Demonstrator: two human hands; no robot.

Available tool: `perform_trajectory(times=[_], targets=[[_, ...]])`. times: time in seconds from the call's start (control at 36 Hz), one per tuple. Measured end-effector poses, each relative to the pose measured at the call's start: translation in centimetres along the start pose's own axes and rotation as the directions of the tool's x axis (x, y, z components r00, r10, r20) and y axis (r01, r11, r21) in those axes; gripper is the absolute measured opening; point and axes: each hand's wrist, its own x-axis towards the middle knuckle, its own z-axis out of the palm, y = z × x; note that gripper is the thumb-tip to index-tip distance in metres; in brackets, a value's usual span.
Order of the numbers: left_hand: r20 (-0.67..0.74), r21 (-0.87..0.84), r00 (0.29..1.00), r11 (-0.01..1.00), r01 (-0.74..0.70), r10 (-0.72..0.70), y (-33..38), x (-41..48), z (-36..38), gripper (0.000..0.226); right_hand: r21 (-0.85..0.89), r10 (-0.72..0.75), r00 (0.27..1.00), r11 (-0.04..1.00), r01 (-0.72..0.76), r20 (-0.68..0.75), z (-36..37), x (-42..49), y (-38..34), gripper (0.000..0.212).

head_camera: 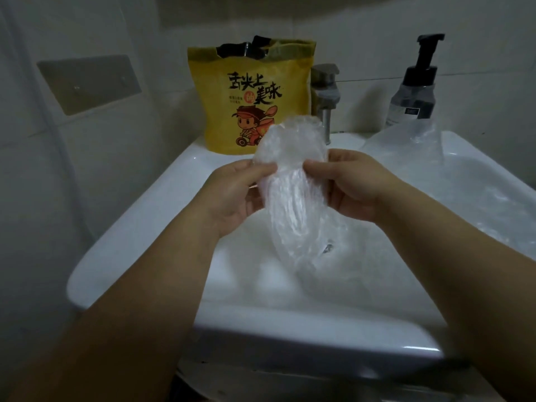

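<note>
1 crinkled clear plastic bag hangs above the basin of 1 white sink; the left hand pinches its left edge and the right hand its right edge; on the back rim stands 1 yellow pouch printed 舌尖上的美味 with a cartoon rider, partly hiding 1 metal tap; at the right are 1 pump bottle and 1 loose plastic sheet.

A yellow printed bag stands at twelve o'clock on the white sink rim, the faucet just beside it and a pump bottle at two o'clock.
</note>
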Motion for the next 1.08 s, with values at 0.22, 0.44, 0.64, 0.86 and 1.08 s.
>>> perform_trajectory(times=[0.22, 0.44, 0.64, 0.86, 1.08], targets=[[0.084, -0.038, 0.971, 0.973, 0.227, -0.223, -0.3, 0.5, -0.8, 0.044, -0.11, -0.077, 0.993, 0.99, 0.086, 0.089, 1.0, -0.9, 0.3, 0.067], [-0.107, -0.222, 0.942, 0.931, 0.289, -0.318, -0.1, 1.4, -2.5, 0.038, -0.752, -0.277, 0.906, 0.507, 0.422, 0.321, 0.9, -2.1, 0.8, 0.093], [-0.211, -0.088, 0.927, 0.95, 0.298, -0.31, -0.4, 1.1, -2.3, 0.018, -0.752, -0.356, 0.829, 0.365, 0.549, 0.432, 2.4, -2.8, 0.8, 0.021], [-0.076, 0.282, 0.997, 0.959, 0.011, 0.011, -0.9, 0.6, -0.5, 0.012, -0.568, -0.192, 0.943, 0.759, 0.318, 0.271, 2.1, -2.7, 0.3, 0.024], [0.077, 0.285, 0.993, 0.952, -0.112, 0.094, -0.9, 0.3, -0.3, 0.028, -0.583, -0.236, 0.97, 0.782, 0.22, 0.05, 1.7, -1.5, 1.1, 0.026]])
